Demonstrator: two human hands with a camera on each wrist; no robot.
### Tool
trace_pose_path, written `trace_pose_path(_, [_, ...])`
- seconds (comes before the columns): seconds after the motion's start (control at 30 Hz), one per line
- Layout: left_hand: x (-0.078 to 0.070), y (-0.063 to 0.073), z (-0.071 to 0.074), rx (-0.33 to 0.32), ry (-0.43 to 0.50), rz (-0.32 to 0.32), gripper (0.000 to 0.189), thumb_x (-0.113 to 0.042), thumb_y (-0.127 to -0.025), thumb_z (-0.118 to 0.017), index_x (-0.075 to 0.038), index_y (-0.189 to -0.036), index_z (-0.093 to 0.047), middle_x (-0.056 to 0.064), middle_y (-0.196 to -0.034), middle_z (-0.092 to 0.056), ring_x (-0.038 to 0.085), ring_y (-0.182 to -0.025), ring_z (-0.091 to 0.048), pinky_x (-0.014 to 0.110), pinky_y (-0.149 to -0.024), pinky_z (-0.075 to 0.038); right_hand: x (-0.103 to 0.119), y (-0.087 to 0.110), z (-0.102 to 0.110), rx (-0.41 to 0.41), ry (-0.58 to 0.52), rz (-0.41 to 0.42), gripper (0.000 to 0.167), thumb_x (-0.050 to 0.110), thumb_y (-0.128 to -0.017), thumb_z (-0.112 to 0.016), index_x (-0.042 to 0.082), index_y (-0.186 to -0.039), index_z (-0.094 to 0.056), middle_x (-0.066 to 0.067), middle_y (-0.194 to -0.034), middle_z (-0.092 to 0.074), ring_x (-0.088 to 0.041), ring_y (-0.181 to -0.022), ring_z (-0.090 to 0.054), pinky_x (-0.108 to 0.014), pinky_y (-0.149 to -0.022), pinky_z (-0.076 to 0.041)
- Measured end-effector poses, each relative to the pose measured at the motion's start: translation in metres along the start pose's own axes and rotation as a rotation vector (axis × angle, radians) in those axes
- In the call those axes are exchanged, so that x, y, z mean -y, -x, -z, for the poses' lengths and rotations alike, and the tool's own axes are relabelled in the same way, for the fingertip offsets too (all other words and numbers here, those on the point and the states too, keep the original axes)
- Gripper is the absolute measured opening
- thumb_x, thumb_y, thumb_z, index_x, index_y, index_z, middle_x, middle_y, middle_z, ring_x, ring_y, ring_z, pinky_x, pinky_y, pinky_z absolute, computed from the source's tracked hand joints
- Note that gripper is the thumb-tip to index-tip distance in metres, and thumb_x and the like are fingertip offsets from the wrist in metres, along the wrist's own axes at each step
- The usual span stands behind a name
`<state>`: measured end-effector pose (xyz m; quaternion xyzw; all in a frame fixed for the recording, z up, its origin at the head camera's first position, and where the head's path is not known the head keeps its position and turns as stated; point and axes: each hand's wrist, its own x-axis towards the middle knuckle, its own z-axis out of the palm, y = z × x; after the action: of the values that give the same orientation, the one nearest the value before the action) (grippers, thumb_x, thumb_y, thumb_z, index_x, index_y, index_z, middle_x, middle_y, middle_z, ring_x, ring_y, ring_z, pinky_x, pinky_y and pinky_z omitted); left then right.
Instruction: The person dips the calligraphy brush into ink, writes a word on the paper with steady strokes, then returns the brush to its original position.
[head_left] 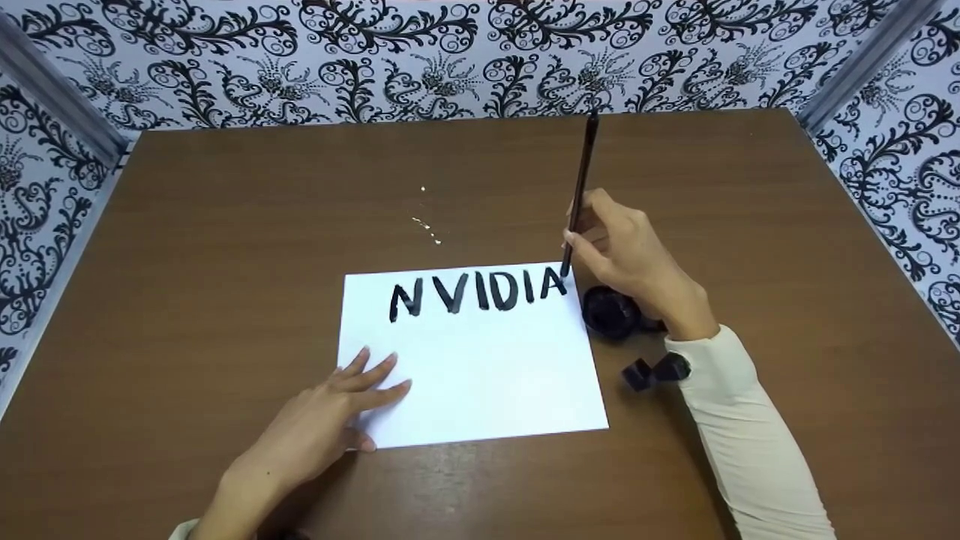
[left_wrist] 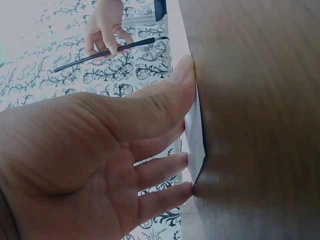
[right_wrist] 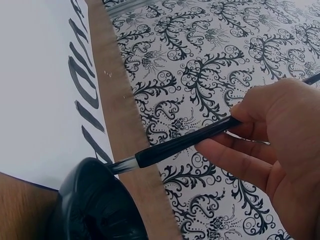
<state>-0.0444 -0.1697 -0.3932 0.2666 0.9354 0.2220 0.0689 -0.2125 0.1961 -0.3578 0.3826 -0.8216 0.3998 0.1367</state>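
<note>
A white sheet of paper (head_left: 487, 375) lies on the brown table, with NVIDIA painted in thick black letters (head_left: 504, 290) along its top. My right hand (head_left: 626, 244) pinches a long dark paintbrush (right_wrist: 182, 144) between thumb and fingers, handle tilted up. In the head view its tip is at the last letter A; in the right wrist view the bowl's rim partly hides it. A round black bowl (head_left: 611, 311) stands beside the paper's right edge, below my right hand. My left hand (head_left: 315, 424) rests with spread fingers on the paper's lower left corner.
Small dark blocky objects (head_left: 637, 375) show near my right wrist; their kind is unclear. A few pale specks (head_left: 426, 226) lie on the table (head_left: 262, 187) beyond the paper. Walls with a black floral pattern (head_left: 390, 67) border the table's back and sides.
</note>
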Motion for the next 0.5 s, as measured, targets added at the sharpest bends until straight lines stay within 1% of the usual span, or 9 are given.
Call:
trace_pose_path(0.23, [0.0004, -0.0003, 0.0005, 0.004, 0.003, 0.01, 0.066, -0.021, -0.069, -0.079, -0.022, -0.132, -0.06, 0.004, -0.146, -0.042, 0.035, -0.135, -0.033, 0.058, -0.076, -0.048, 0.0012, -0.0002, 0.0002, 0.013, 0.012, 0.0, 0.019, -0.003, -0.089, -0.06, -0.005, -0.105, -0.051, -0.011, -0.089, -0.063, -0.02, -0.076, -0.067, -0.021, -0.064, -0.053])
trace_pose_path(0.37, [0.0008, 0.0002, -0.0005, -0.014, -0.006, -0.013, 0.066, -0.021, -0.068, -0.08, -0.021, -0.131, -0.061, 0.005, -0.144, -0.044, 0.036, -0.134, -0.035, 0.053, -0.073, -0.05, 0.0011, 0.0, 0.001, 0.007, 0.03, 0.001, 0.019, -0.003, -0.089, -0.061, -0.004, -0.105, -0.051, -0.011, -0.09, -0.063, -0.019, -0.076, -0.067, -0.024, -0.064, -0.054])
trace_pose_path(0.47, [0.0008, 0.0007, -0.0011, -0.025, -0.011, -0.027, 0.065, -0.02, -0.068, -0.081, -0.02, -0.13, -0.061, 0.006, -0.143, -0.046, 0.036, -0.133, -0.036, 0.051, -0.072, -0.051, 0.0012, 0.0008, 0.0009, 0.014, 0.062, -0.004, 0.019, -0.001, -0.089, -0.061, -0.002, -0.106, -0.051, -0.011, -0.091, -0.063, -0.018, -0.076, -0.067, -0.025, -0.063, -0.054])
trace_pose_path(0.5, [0.0008, 0.0008, -0.0011, -0.025, -0.011, -0.029, 0.065, -0.02, -0.068, -0.081, -0.02, -0.13, -0.061, 0.006, -0.143, -0.046, 0.036, -0.133, -0.036, 0.053, -0.073, -0.05, 0.0014, 0.0009, 0.0006, 0.019, 0.067, -0.007, 0.019, -0.001, -0.09, -0.06, -0.002, -0.106, -0.051, -0.012, -0.092, -0.062, -0.018, -0.076, -0.067, -0.025, -0.063, -0.054])
